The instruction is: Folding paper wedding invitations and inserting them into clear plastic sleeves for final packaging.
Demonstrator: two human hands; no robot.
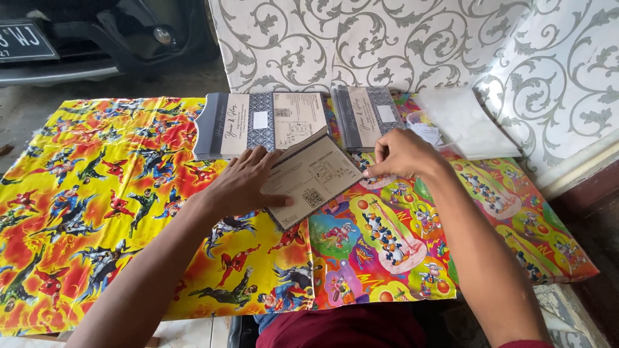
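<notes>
The step in hand looks like folding or closing a card (313, 177): a beige, printed folded sheet lying near the middle of the table (97, 193), which is covered in bright cartoon-print wrapping paper. The left hand (245, 183) lies flat on the card's 9 o'clock half, fingers spread and pressing it down rather than gripping. The right hand (400, 154) sits at the card's 3 o'clock corner with its fingertips pinched together; whether they nip the card's edge or something small beside it is hard to tell from this angle.

As a judgement, the next move calls for keeping the flat hand steady as an anchor while the pinching fingers line up the free edge squarely, since a skewed fold would show on the printed face.

At 12 o'clock from the card two stacks wait against the patterned wall: a left stack of grey-and-beige cards (258, 122), partly opened out, and a right stack (367, 116) of the same kind, both just beyond the hands. At 2 o'clock lies a pile of clear plastic sleeves (467, 122), the only containers in view; they appear flat and empty, with some small white slips (425, 132) at their near edge.
</notes>
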